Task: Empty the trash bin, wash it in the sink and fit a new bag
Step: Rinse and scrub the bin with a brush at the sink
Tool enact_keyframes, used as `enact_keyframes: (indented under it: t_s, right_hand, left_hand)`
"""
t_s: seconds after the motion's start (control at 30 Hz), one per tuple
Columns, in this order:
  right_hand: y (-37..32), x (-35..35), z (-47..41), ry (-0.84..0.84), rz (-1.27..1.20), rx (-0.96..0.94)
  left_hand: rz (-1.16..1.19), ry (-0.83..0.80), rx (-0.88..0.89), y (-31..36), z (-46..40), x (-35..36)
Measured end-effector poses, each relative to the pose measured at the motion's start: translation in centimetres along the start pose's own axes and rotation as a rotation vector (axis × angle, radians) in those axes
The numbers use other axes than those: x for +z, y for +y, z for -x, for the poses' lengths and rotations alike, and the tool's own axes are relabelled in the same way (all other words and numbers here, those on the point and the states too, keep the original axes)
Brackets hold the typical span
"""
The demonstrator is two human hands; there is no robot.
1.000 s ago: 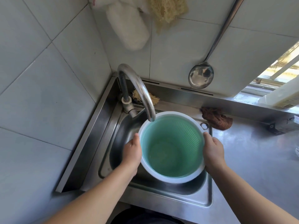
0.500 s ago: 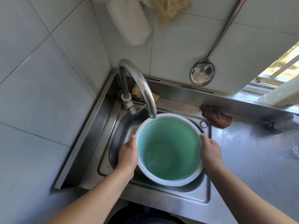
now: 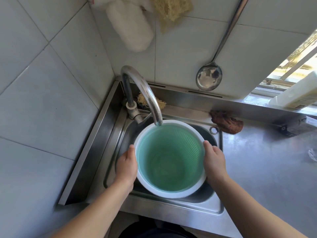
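Note:
A round trash bin (image 3: 169, 160) with a white rim and a ribbed green inside stands upright in the steel sink (image 3: 120, 152), its far rim just under the spout of the curved tap (image 3: 145, 93). The bin holds no bag and no rubbish. My left hand (image 3: 127, 162) grips the bin's left side, thumb at the rim. Gripping the right side is my right hand (image 3: 214, 162). No water stream shows at the spout.
A steel counter (image 3: 265, 169) runs to the right of the sink, with a brown scrubber (image 3: 226, 121) at its back. A ladle (image 3: 209, 77), a white cloth (image 3: 132, 26) and a loofah (image 3: 171, 9) hang on the tiled wall. Another loofah (image 3: 142, 100) lies behind the tap.
The bin has shifted slightly towards me and left, still held by both hands; the view has tilted a little upward.

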State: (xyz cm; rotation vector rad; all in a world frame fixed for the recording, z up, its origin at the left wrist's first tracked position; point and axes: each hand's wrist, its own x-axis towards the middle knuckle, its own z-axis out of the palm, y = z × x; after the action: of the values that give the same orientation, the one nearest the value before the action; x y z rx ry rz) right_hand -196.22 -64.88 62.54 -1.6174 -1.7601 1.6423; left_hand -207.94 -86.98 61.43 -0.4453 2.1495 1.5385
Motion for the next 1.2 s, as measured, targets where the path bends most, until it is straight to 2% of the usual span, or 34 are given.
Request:
enact_keyframes:
  t_s: [0.27, 0.47, 0.7, 0.83, 1.0, 1.2]
  right_hand:
    - [-1.1, -2.3, -0.2, 0.029, 0.012, -0.099]
    - [-3.2, -4.1, 0.7, 0.034, 0.021, -0.149]
    - [-9.5, -6.4, 2.6, -0.073, 0.103, -0.292]
    - [-12.5, -7.3, 3.0, -0.042, 0.196, -0.298]
    - [-14.3, -7.7, 2.5, 0.017, 0.412, -0.266]
    - [-14.7, -7.6, 0.5, -0.029, 0.802, -0.257]
  left_hand:
    - [0.033, -0.097, -0.09, 0.0, 1.5, 1.6]
    - [0.079, -0.142, -0.066, 2.6, 2.2, 2.2]
    - [0.202, -0.182, -0.006, 5.0, 3.2, 2.2]
    - [0.244, -0.308, 0.029, 6.1, 4.3, 2.0]
    - [0.244, -0.384, -0.139, 4.8, 5.7, 2.7]
    - [0.265, -0.41, -0.38, 0.8, 7.3, 4.3]
